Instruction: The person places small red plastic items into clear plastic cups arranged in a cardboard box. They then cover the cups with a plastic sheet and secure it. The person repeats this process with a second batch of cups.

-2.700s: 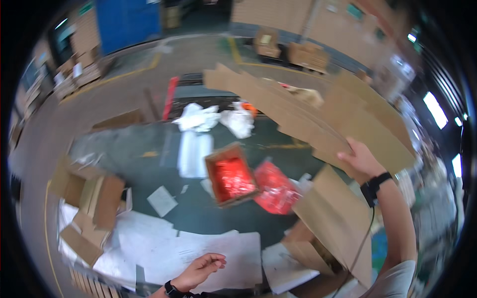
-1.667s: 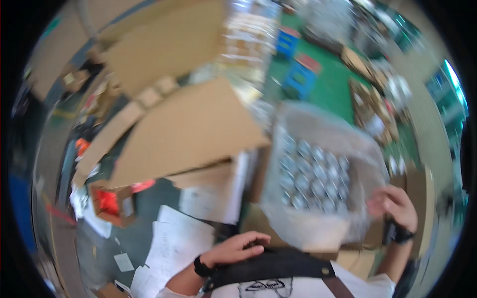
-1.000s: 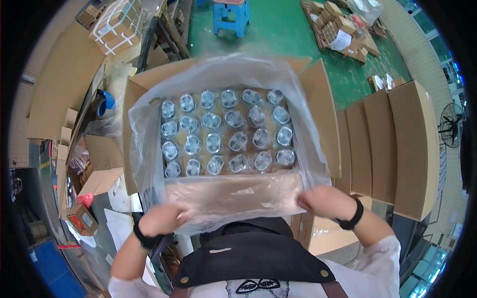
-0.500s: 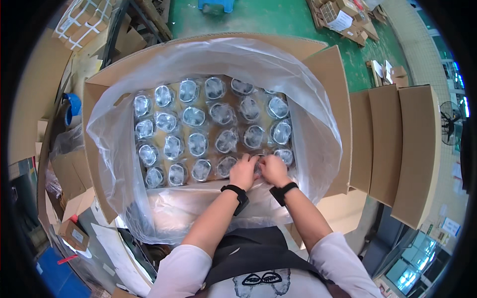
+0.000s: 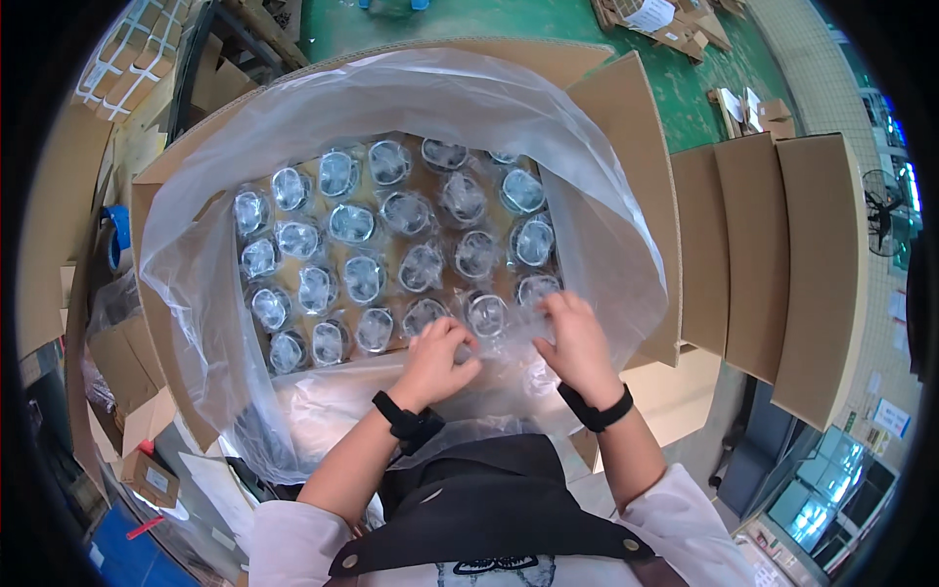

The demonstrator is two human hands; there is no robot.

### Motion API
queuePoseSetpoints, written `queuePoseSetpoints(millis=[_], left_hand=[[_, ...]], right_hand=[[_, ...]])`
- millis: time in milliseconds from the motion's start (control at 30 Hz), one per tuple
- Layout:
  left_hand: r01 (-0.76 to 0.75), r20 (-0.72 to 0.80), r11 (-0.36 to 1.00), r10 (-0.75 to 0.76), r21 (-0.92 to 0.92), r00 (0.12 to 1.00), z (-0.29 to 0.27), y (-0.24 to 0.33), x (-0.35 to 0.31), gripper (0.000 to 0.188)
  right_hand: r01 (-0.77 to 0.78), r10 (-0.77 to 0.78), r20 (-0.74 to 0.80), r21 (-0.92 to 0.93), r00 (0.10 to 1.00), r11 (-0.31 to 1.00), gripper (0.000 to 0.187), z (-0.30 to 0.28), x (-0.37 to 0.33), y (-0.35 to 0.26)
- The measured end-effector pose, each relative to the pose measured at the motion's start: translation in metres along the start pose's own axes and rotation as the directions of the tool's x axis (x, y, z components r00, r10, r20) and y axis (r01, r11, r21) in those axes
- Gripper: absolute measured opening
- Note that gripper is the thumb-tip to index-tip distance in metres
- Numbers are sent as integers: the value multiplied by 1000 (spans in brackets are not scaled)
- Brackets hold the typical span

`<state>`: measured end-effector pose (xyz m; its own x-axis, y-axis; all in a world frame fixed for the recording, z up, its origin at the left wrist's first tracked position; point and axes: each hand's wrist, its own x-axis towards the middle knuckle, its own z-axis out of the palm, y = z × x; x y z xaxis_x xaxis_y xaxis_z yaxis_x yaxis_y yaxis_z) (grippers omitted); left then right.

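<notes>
Round, silver-rimmed metal parts, each wrapped in clear plastic, stand in rows inside a large cardboard box (image 5: 653, 186) lined with a translucent plastic bag (image 5: 611, 196). My left hand (image 5: 438, 364) is over the near edge of the rows, thumb apart from its bent fingers, close to one wrapped part (image 5: 426, 315). On the right, the fingertips of my right hand (image 5: 579, 344) are at another wrapped part (image 5: 537, 290) in the near corner, with the thumb spread away. Between the hands a wrapped part (image 5: 486, 314) stands uncovered. Neither hand appears to hold anything.
Tall cardboard flaps or cartons (image 5: 831, 274) stand right of the box. Strapped cartons (image 5: 132, 59) are at the far left, and a small brown carton (image 5: 149, 477) lies at the near left. A pallet with cartons (image 5: 675, 24) is on the green floor beyond.
My hands were together at one wrapped part in the near row. They have moved apart, left hand leftward and right hand rightward, leaving that part uncovered. The view has shifted slightly.
</notes>
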<state>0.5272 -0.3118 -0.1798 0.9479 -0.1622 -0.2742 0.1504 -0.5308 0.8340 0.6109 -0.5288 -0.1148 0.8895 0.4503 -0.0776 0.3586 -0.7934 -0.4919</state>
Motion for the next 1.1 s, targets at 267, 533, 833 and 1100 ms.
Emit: queuePoseSetpoints(millis=[267, 533, 833, 1100], left_hand=[[71, 16, 981, -75, 181, 997, 16, -9, 26, 20], [83, -283, 988, -44, 127, 958, -27, 25, 53, 11], [-107, 47, 959, 98, 263, 994, 93, 20, 112, 22], [29, -113, 999, -26, 24, 993, 80, 15, 90, 7]], right_hand=[[-218, 157, 402, 109, 902, 970, 22, 39, 20, 19], [-425, 506, 283, -301, 815, 853, 21, 69, 42, 60], [-517, 524, 151, -81, 839, 852, 17, 45, 14, 54], [-618, 613, 223, -56, 758, 784, 24, 88, 24, 79]])
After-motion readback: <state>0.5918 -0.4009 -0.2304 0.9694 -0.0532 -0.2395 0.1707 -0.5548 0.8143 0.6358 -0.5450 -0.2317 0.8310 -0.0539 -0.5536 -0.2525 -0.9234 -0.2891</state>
